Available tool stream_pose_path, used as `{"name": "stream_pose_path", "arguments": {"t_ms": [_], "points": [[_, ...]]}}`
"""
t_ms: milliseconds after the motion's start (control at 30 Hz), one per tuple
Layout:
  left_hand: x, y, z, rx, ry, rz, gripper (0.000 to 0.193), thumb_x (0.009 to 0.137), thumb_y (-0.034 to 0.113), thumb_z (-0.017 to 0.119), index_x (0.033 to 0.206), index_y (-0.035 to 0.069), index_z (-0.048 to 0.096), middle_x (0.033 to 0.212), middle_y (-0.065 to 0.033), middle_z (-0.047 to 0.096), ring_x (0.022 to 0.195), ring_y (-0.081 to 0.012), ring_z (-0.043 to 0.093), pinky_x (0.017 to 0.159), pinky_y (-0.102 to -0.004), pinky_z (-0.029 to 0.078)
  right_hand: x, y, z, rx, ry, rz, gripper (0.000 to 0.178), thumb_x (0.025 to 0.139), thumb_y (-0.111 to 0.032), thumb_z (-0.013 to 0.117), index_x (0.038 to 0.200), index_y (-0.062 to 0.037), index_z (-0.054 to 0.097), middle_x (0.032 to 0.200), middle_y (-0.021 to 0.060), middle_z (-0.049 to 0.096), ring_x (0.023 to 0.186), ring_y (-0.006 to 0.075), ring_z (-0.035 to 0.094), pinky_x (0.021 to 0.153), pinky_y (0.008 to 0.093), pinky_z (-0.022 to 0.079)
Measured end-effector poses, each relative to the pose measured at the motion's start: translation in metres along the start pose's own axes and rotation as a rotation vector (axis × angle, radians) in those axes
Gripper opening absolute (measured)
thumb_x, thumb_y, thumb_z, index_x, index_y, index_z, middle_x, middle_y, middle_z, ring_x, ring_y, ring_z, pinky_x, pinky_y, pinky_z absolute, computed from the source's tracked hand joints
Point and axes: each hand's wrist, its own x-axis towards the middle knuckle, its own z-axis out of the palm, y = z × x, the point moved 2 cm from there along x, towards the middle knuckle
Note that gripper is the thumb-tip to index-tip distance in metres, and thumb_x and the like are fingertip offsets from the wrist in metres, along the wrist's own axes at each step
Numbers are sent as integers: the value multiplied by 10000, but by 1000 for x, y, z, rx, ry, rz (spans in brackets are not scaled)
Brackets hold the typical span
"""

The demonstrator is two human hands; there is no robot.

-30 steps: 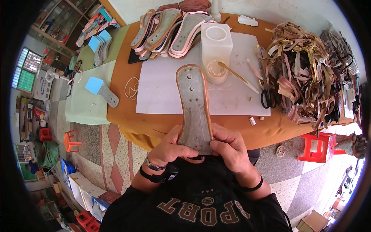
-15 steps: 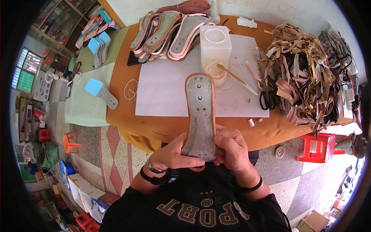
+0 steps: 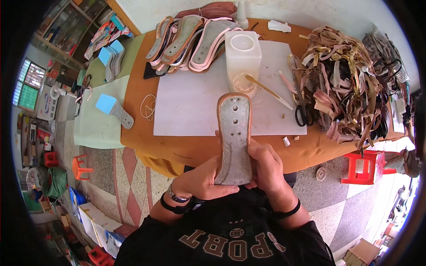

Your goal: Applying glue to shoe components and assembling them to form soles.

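A grey insole [image 3: 235, 146] with brown edging along its rounded end and sides stands upright between my hands, holes running down its upper part. My left hand [image 3: 205, 178] grips its lower left side, with the thumb lying across near the bottom edge. On the opposite side my right hand [image 3: 266, 166] is closed on the lower right edge, thumb against the rim. Some fingers of both hands are hidden behind the insole. Just beyond its top sits a white plastic container [image 3: 243, 55] with a cut opening, and a brush [image 3: 268, 92] rests across that opening.
Stacked edged insoles [image 3: 182, 42] lie at the table's back left. Black-handled scissors [image 3: 303, 111] lie beside a heap of brown and pink strips [image 3: 344, 84] on the right. White paper [image 3: 186, 106] covers the table's middle. Blue-ended insole pieces [image 3: 114, 110] lie on the left.
The insole has shifted slightly right and toward me, its top now lower. My left thumb has slid along the bottom edge, and the right hand has moved a little up its side.
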Motion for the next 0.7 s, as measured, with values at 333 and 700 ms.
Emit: {"name": "stream_pose_path", "arguments": {"t_ms": [333, 700], "points": [[-11, -11, -9, -232, -7, -267, 497, 923, 92, 730, 1385, -29, 594, 1237, -161, 749, 1107, -232, 727, 899, -332, 592, 6, 6, -5, -80, -203, -60, 512, 1050, -244, 369, 1303, 112, 636, 995, 177, 718, 660, 178, 651, 604, 292, 538], [-10, -25, -8, -359, -139, -151, 670, 917, 58, 713, 1520, -72, 454, 1271, -213, 741, 1167, -312, 731, 1051, -410, 552, 18, 4, -2, 53, -203, -179, 713, 1039, -333, 318, 1569, 133, 416, 1650, 248, 453, 1460, 342, 512, 1229, 451, 393]]}}
